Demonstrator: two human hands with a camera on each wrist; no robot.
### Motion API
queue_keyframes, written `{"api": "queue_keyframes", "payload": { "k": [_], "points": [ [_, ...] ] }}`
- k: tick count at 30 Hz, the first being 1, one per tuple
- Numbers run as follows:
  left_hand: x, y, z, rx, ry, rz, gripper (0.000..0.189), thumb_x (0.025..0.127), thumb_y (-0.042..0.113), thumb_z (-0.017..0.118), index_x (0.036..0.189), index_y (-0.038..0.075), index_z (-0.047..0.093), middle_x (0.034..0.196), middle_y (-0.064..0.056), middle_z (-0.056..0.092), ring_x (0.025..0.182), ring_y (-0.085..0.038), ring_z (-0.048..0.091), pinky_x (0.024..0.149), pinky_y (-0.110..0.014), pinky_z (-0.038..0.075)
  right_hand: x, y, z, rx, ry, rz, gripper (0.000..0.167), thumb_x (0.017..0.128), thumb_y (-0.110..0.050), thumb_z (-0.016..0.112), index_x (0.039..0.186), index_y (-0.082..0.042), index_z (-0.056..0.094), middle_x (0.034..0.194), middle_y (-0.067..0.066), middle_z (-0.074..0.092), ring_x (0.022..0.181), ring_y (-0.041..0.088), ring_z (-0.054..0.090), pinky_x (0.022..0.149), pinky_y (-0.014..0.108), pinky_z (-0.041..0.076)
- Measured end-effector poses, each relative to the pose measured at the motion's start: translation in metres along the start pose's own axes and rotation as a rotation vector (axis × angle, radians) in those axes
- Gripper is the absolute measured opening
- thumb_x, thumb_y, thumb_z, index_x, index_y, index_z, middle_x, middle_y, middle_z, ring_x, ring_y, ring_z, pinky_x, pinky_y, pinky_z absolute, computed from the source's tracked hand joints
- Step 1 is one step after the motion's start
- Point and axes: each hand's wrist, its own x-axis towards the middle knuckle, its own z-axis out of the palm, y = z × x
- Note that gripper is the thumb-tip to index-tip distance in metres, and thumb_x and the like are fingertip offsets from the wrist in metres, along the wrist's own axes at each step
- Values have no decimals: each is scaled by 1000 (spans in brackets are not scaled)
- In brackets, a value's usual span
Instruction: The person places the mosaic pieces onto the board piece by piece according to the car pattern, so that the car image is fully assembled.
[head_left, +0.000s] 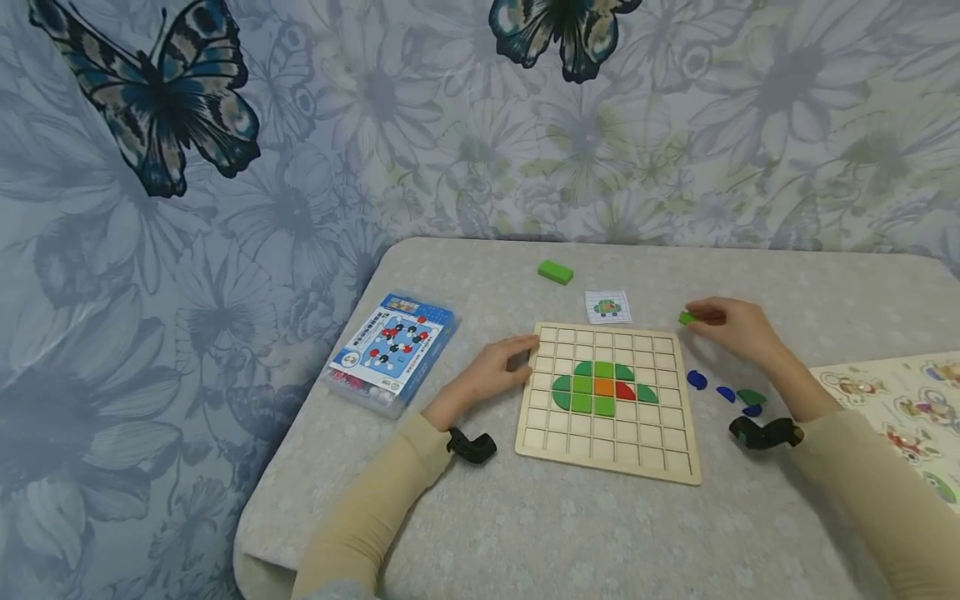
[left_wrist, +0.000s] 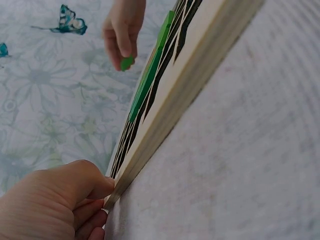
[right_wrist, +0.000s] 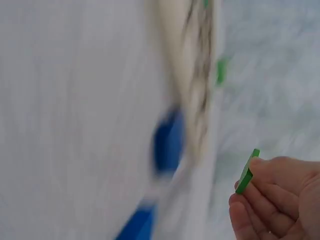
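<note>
Closest to where I stand come 2 tan sleeves (head_left: pixel 371 517), each with 1 black device (head_left: pixel 474 447) at the wrist, over a pale table (head_left: pixel 480 533). Off the right side of 1 wooden grid board (head_left: pixel 570 439), near its far corner, the right hand (head_left: pixel 729 327) pinches 1 green piece (right_wrist: pixel 244 180) between thumb and fingertips, closed just enough to grip it, up above the table. That piece is small, flat and thin, bright green and straight-edged; from the right wrist it shows almost edge-on. The left hand (head_left: pixel 491 371) is loosely spread, thumb and fingers a little apart, touching the board's left edge near the far corner.

On the board I count 11 pieces: 4 light green squares (head_left: pixel 581 403), 5 darker green quarter-rounds (head_left: pixel 647 394), 1 orange square (head_left: pixel 603 387) and 1 red piece (head_left: pixel 623 391). Beside its right edge lie 1 loose dark green piece (head_left: pixel 751 397) and blue pieces (head_left: pixel 697 380) in 3 spots; whether the roundest spot holds more than 1, I can't tell. Past the far edge are 1 picture card (head_left: pixel 608 307) and, farther left, 1 green block (head_left: pixel 555 272). 1 plastic box (head_left: pixel 393 350) lies left of the left hand, 1 printed panel (head_left: pixel 892 379) at far right, and 2 butterflies (head_left: pixel 161 96) decorate the wall (head_left: pixel 450 167).
</note>
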Motion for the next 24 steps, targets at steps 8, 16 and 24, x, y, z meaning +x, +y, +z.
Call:
{"api": "queue_keyframes", "payload": {
  "k": [8, 16, 24],
  "points": [
    [-3, 2, -4, -9, 15, -9, 54, 94, 15, 57, 144, 5, 39, 148, -7, 37, 137, -22, 29, 111, -32, 25, -47, -78, 39, 18, -70, -292, 29, 85, -9, 71, 111, 2, 66, 103, 11, 67, 86, 24, 64, 74, 39, 55],
    [-1, -1, -2, 3, 24, -6, 53, 94, 15, 57, 144, 6, 40, 147, -6, 38, 136, -20, 30, 111, -30, 26, -66, -86, 67, -101, -99, -300, 31, 82, -9, 73, 112, -2, 67, 107, 8, 66, 99, 24, 60, 81, 42, 51],
    [-1, 1, 1, -9, 8, -10, 54, 94, 16, 57, 144, 6, 40, 148, -6, 37, 137, -20, 29, 111, -30, 25, -66, -83, 63, -71, -75, -245, 30, 83, -12, 73, 112, -5, 68, 108, 7, 65, 95, 24, 60, 78, 42, 52]
  ]
}}
